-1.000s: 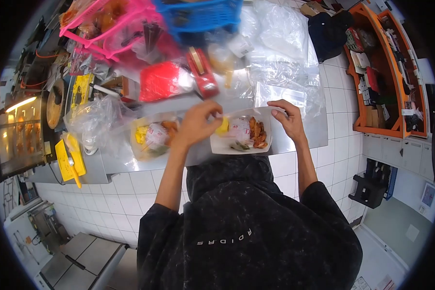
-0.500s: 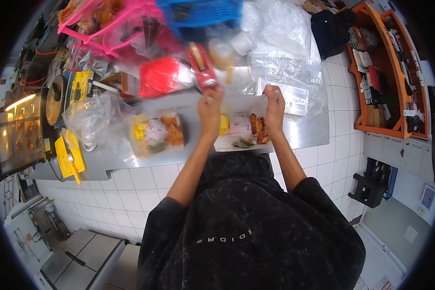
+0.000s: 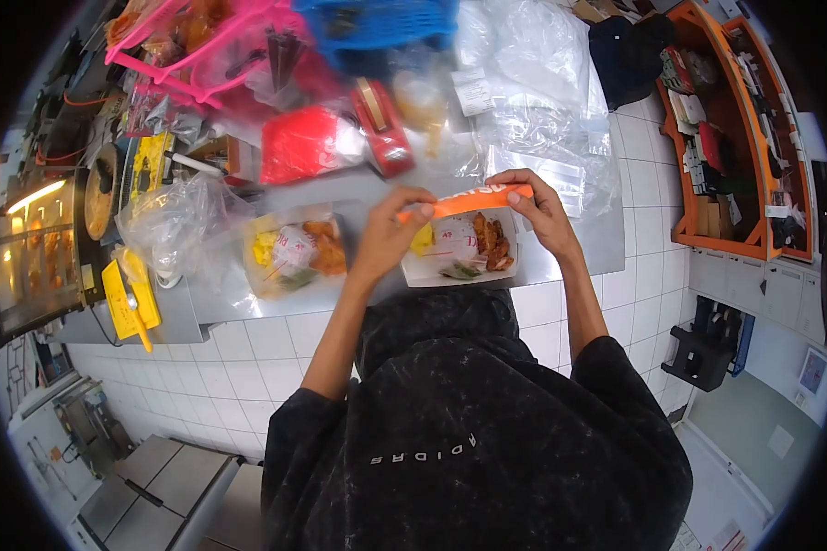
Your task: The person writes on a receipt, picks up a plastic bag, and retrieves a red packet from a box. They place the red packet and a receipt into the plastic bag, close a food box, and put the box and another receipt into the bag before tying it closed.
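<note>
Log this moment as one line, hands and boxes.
left hand: pinching orange strip, left end | right hand: pinching right end | food box: food showing | second box: left of left hand

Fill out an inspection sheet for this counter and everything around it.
Surface: metal counter, well covered toward its far side.
Job's things: right food box and left food box, each holding food and a white wrapped bundle; orange strip with white lettering at the right box's far side.
Clutter: red package, tape dispenser, clear bags, blue basket.
Hands: left hand and right hand pinch the strip's opposite ends.
Cables: thin dark cable below the lit cabinet.
Surroundings: white tiled floor; orange shelf at right.
</note>
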Available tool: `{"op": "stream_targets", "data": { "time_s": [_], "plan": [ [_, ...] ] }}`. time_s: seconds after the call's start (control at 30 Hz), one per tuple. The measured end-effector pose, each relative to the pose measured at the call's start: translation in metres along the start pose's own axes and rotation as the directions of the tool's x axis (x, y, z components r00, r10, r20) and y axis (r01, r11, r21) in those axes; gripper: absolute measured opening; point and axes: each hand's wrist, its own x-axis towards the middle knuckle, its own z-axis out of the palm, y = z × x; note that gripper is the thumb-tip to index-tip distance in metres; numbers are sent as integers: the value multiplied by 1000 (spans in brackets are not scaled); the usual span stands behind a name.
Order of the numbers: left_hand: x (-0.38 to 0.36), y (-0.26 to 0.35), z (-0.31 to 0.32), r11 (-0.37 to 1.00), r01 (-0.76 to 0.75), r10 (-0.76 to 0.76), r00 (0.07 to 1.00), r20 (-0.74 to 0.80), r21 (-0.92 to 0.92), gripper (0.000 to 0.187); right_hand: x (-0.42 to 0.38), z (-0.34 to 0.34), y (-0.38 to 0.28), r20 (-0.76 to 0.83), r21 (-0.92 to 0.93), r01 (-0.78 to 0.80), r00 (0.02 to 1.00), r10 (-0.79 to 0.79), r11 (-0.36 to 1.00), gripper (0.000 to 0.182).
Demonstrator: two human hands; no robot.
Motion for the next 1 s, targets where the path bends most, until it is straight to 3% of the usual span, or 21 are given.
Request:
{"op": "stream_targets", "data": {
  "time_s": [0.07,0.17,0.37,0.5,0.53,0.7,0.83,1.0],
  "plan": [
    [-6,6,1,991,122,-123,992,-30,-49,26,-4,-7,-5,87,2,-4,996,4,1000,36],
    [-2,13,-3,993,99,-99,995,12,-71,35,-7,-8,-13,71,-133,38,997,-28,990,36],
    [11,21,-6,976,204,-194,973,128,-72,31,8,-2,-22,10,-109,-117,993,119,987,35],
    [14,21,-11,997,64,-68,992,105,39,31,9,-5,-17,-28,-191,-23,999,18,981,25],
    [15,23,-12,997,79,-81,990,114,24,31,9,-4,-13,-23,-276,43,998,-52,960,27],
    [16,24,-13,995,94,-90,988,126,-19,32,6,0,-17,-16,-342,210,973,-230,916,18],
    [19,19,-15,991,115,-104,986,134,-75,32,9,-3,-14,-18,-237,115,992,-123,965,18],
    [18,16,-14,995,81,-71,987,145,-59,34,13,-9,-4,38,-196,220,975,-217,956,17]
  ]
}}
